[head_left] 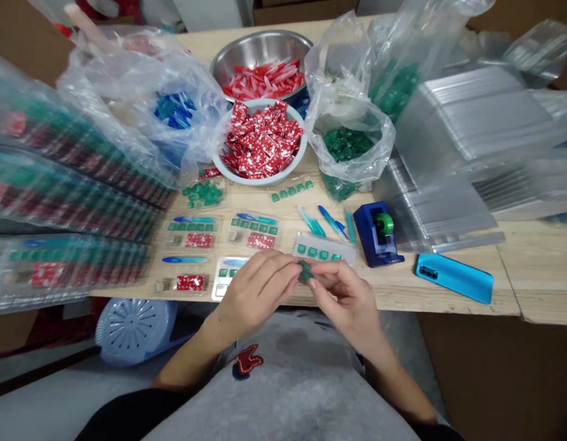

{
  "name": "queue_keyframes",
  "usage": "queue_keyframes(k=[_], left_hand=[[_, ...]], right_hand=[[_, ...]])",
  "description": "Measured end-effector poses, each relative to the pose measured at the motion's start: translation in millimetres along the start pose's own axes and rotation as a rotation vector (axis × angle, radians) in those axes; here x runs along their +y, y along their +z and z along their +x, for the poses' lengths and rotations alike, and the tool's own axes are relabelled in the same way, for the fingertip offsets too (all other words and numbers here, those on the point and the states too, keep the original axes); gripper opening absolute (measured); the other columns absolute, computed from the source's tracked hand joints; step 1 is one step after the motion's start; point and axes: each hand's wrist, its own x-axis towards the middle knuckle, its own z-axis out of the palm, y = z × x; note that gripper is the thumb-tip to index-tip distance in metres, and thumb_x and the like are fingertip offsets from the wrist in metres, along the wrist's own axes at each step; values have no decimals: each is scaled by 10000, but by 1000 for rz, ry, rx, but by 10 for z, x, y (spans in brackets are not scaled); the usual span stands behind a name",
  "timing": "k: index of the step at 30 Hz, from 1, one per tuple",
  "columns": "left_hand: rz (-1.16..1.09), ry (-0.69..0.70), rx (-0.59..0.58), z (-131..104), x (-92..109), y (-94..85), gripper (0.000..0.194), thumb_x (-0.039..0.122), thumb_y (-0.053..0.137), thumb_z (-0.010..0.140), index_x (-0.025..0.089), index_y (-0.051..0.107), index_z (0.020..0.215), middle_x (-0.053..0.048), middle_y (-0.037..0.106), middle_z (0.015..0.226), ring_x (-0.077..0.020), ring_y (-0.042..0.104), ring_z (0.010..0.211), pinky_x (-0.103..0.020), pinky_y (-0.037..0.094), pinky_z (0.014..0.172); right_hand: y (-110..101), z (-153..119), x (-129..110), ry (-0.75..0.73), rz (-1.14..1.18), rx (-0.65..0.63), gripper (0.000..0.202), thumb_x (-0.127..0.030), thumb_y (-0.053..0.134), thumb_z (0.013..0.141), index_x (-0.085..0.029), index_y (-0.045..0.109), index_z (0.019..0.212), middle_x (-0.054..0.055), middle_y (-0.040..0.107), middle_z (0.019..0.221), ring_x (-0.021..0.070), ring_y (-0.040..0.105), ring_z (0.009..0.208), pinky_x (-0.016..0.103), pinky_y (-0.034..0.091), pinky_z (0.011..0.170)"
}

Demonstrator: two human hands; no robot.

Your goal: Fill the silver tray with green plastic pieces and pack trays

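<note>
Between the fingertips of both hands is a small dark green piece (305,272), held near the table's front edge. My left hand (260,285) pinches it from the left, and my right hand (345,294) pinches it from the right. Just behind my hands lies a clear tray (327,247) with several green squares in it. A white-edged tray (218,278) with green squares and a blue pen-like stick is partly hidden by my left hand. Two filled packs, one on the left (190,231) and one beside it (255,230), lie farther back.
A bowl of red packets (265,144), a steel bowl (260,43) and a bag of green pieces (350,144) stand behind. Stacked filled packs (67,263) are left. A blue tape dispenser (373,236), clear trays (476,116) and a blue phone (454,278) are right.
</note>
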Motion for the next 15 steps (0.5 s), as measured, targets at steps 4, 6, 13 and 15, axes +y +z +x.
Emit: queue_keyframes(k=[4,6,13,15], left_hand=[[121,58,17,16,42,8,149,76,538,862,156,553,988,-79,682,848,-191,629,804,-322,537,747],[75,15,38,22,66,15,165,60,518,850,178,535,963,-53,660,817,-173,617,777,-297,530,718],[-385,-249,67,-34,99,31,164,60,513,829,202,506,911,-3,597,807,-124,589,757,-243,503,684],[-471,-316,85,-65,109,50,164,63,514,836,203,521,920,-9,594,830,-131,589,780,-254,502,699]], right_hand=[[-16,-46,-31,-130,-176,-7,144,-163,554,864,-257,608,959,12,759,966,146,732,735,247,600,650],[-12,-51,-38,-193,-263,19,158,-147,534,871,-255,604,962,16,756,1000,144,733,749,248,598,680],[39,-57,-8,-192,-278,141,144,-116,528,866,-247,580,896,-1,741,858,134,716,752,240,577,695],[17,-66,-2,-139,-114,120,149,-135,515,896,-259,593,924,-5,742,914,131,714,825,248,578,744]])
